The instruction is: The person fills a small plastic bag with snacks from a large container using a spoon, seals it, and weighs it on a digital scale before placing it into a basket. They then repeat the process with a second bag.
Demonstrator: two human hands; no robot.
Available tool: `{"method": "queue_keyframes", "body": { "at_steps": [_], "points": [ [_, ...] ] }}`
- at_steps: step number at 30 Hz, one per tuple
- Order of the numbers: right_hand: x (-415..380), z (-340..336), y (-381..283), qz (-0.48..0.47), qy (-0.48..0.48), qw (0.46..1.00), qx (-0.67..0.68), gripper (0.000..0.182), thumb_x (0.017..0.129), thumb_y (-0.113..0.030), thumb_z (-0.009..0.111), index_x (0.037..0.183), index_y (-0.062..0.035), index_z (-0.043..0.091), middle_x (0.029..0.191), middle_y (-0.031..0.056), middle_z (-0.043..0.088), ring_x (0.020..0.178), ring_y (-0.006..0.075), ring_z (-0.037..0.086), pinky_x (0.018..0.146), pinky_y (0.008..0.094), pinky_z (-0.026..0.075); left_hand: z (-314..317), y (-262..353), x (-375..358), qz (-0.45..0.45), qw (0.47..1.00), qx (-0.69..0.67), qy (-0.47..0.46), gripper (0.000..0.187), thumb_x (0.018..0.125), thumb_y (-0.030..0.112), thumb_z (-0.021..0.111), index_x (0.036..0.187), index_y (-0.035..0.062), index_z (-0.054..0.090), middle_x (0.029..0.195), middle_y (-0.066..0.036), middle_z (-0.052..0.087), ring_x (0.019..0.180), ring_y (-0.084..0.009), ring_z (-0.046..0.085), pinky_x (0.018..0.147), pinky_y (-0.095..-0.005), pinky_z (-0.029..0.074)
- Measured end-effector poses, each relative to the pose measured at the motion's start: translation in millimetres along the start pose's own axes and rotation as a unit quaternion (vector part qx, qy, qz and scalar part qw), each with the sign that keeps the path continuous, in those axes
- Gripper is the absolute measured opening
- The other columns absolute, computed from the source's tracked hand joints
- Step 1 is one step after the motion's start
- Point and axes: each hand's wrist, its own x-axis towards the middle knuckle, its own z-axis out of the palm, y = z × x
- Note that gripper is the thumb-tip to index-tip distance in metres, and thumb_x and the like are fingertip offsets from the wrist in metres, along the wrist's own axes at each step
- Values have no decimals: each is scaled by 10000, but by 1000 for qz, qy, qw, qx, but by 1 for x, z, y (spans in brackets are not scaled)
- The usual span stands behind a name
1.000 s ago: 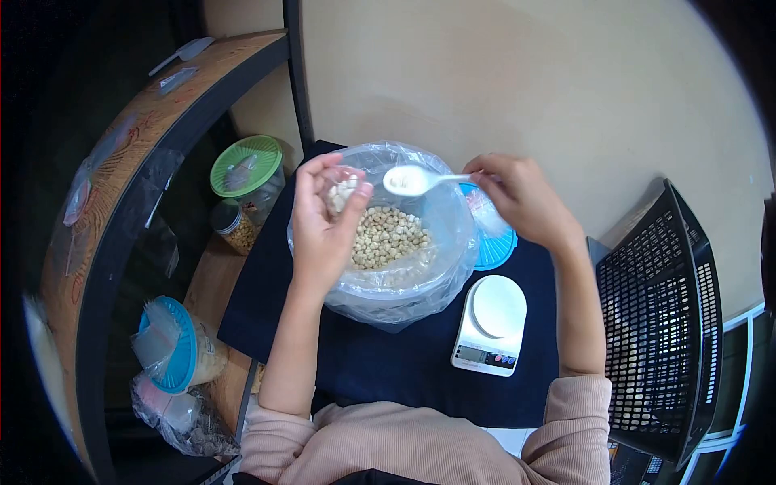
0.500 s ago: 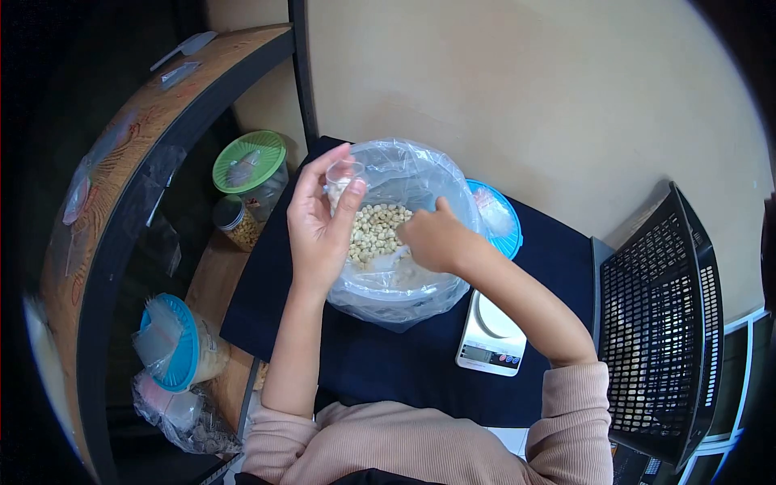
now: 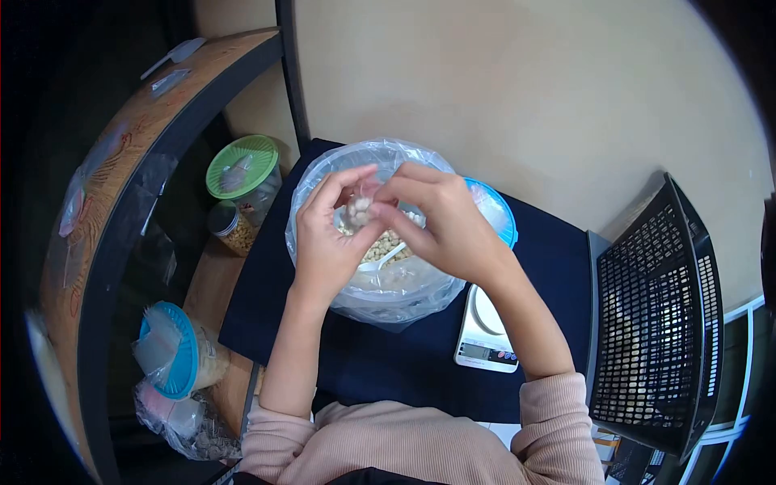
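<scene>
Over a wide tub lined with a large clear plastic bag [image 3: 396,303], my left hand [image 3: 322,246] is closed around a small clear plastic bag [image 3: 358,212] filled with pale, round pieces. My right hand [image 3: 453,218] reaches in from the right, its thumb and fingertips pinched at the small bag's upper side. Below both hands, more pale pieces [image 3: 386,242] lie inside the liner. A white plastic spoon [image 3: 380,261] rests on them. My fingers partly hide the small bag's mouth.
A digital scale [image 3: 477,353] stands front right of the tub, and a blue-lidded container [image 3: 508,222] behind it. A black crate [image 3: 659,323] is at far right. Left are a wooden shelf [image 3: 121,174], a green-lidded container [image 3: 242,166], a jar [image 3: 233,230] and another blue-lidded tub [image 3: 182,352].
My right hand has left the pale pieces in the tub, let go of the spoon and risen to the small bag. My left hand has turned the bag slightly inward.
</scene>
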Motion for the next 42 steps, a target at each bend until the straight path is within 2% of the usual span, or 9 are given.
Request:
{"method": "queue_keyframes", "body": {
  "at_steps": [8, 11, 14, 18, 21, 25, 30, 34, 42],
  "points": [
    [-19, -20, 7, 14, 51, 999, 9, 66, 744, -7, 641, 798, 18, 613, 771, 116, 615, 696, 244, 599, 630, 302, 464, -3, 7, 1, -131, 978, -50, -154, 649, 654, 12, 738, 1233, 51, 447, 915, -48, 595, 875, -118, 556, 794, -268, 436],
    [-26, -28, 1, 8, 53, 998, 16, 72, 733, -16, 647, 796, 7, 621, 765, 112, 615, 677, 256, 595, 599, 315, 458, -2, 20, 2, -113, 972, 60, -198, 647, 660, 48, 746, 1234, 49, 447, 917, -47, 590, 881, -126, 552, 783, -280, 428],
    [-45, -65, 0, 22, 191, 973, -126, 70, 727, 0, 650, 793, 18, 631, 776, 109, 627, 708, 220, 623, 622, 286, 481, 2, 14, 1, -54, 984, 75, -152, 578, 700, 55, 711, 1220, 48, 459, 927, -41, 584, 882, -132, 550, 788, -286, 418],
    [-104, -96, 8, 134, 259, 950, -113, 63, 770, -12, 623, 811, 34, 635, 774, 91, 647, 706, 148, 627, 664, 240, 500, 0, 6, 1, -71, 984, 40, -158, 488, 758, 45, 640, 1213, 38, 464, 943, -36, 580, 883, -126, 544, 787, -272, 410],
    [-165, -92, 26, 334, 260, 896, -136, 93, 797, -31, 611, 818, 58, 627, 683, 78, 631, 653, 84, 607, 620, 225, 494, 1, 6, -1, -63, 982, 50, -169, 452, 769, 43, 620, 1198, 33, 479, 938, -38, 574, 874, -120, 542, 781, -267, 411],
    [-233, -54, 45, 461, 307, 832, 15, 140, 824, -57, 598, 836, 81, 616, 729, 73, 625, 694, 108, 626, 613, 232, 528, 2, 5, -2, -76, 985, 41, -150, 449, 742, 103, 679, 1157, 38, 519, 901, -35, 604, 838, -124, 562, 759, -271, 412],
    [-254, -25, 47, 502, 355, 788, -14, 187, 807, -108, 624, 857, 72, 625, 784, 100, 647, 723, 128, 627, 647, 239, 486, 2, 4, -3, -73, 985, 53, -149, 424, 761, 126, 658, 1155, 42, 525, 911, -36, 594, 851, -127, 557, 782, -286, 409],
    [-266, -20, 63, 428, 341, 820, -167, 126, 767, -110, 632, 799, 10, 657, 850, 120, 619, 751, 203, 580, 689, 306, 456, 3, 4, -3, -70, 985, 58, -149, 424, 763, 123, 657, 1156, 36, 524, 912, -40, 594, 849, -130, 557, 781, -285, 411],
    [-269, -20, 57, 464, 375, 771, -221, 191, 793, -131, 610, 938, -7, 628, 931, 91, 584, 753, 164, 504, 693, 285, 429, 2, 6, -5, -72, 985, 59, -143, 421, 765, 109, 647, 1155, 16, 519, 914, -48, 592, 837, -126, 554, 772, -280, 415]
  ]
}}
